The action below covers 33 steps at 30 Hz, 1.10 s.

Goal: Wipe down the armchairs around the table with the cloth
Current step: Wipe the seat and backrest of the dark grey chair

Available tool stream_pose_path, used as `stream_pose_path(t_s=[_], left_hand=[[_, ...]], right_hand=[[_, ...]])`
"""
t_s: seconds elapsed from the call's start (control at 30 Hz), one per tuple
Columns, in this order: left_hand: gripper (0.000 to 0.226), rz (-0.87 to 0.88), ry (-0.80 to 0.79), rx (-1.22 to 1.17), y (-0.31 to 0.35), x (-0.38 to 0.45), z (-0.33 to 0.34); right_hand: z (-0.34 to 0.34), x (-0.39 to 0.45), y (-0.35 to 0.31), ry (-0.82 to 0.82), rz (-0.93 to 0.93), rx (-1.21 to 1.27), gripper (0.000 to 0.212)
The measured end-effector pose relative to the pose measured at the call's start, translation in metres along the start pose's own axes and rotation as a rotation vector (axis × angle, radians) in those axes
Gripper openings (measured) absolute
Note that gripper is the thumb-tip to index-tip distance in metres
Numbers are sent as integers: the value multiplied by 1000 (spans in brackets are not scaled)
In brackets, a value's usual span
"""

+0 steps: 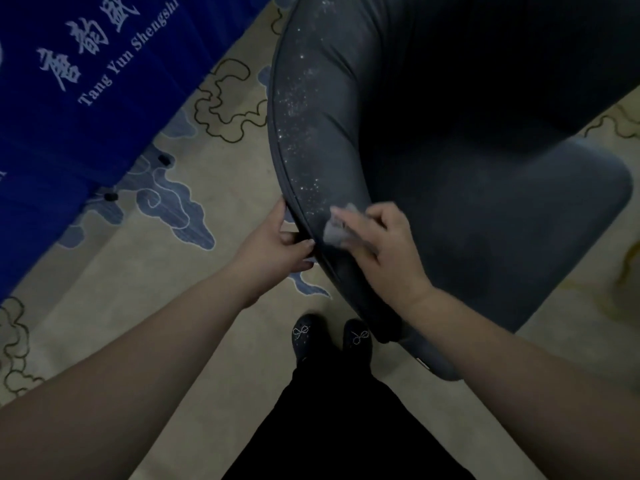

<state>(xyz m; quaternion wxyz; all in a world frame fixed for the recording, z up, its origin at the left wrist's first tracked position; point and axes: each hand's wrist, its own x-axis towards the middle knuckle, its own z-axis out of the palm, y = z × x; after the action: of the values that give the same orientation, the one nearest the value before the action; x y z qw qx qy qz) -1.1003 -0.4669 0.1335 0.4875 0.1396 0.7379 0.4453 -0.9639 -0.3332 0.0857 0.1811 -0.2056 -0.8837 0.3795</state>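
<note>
From the head camera, the only view I have, I am looking down on a dark grey armchair (433, 168) that fills the frame from twelve round to four o'clock, with its curved back edge sweeping down toward my feet. My right hand (384, 244) sits near the centre of the picture, fingers curled round a small grey cloth (337, 226) and pressing it onto the padded top of the chair back. My left hand (277, 244), just at nine o'clock of the right one, grips the outer rim of the same back, thumb over the piped seam and fingers tucked behind it. A trail of pale specks (298, 109) runs along the rim from the cloth up toward twelve o'clock, so I judge most of this edge is not yet wiped. The risk I see is that the cloth is bunched small, so a stroke may push the specks along or flick them onto the patterned carpet (214, 161) at nine o'clock instead of lifting them. If my left hand loosens, the chair could swing away under the wiping pressure. The blue banner (69, 98) hangs at ten o'clock, well apart. The light is dim, so missed patches would be hard to spot.
</note>
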Motion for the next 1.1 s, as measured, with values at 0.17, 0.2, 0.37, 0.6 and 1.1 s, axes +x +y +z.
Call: stream_pose_path(t_s=[0.17, 0.2, 0.37, 0.6, 1.1], left_hand=[[74, 14, -4, 13, 1, -1, 1], [74, 15, -1, 14, 2, -1, 2], [82, 29, 39, 9, 1, -1, 7], [82, 27, 82, -15, -1, -1, 12], [87, 88, 103, -133, -8, -3, 14]], right_hand=[[0, 28, 16, 1, 253, 174, 49], [-4, 16, 17, -8, 272, 187, 50], [-7, -30, 11, -3, 176, 196, 50], [4, 38, 41, 15, 450, 223, 46], [-1, 46, 19, 53, 275, 182, 48]])
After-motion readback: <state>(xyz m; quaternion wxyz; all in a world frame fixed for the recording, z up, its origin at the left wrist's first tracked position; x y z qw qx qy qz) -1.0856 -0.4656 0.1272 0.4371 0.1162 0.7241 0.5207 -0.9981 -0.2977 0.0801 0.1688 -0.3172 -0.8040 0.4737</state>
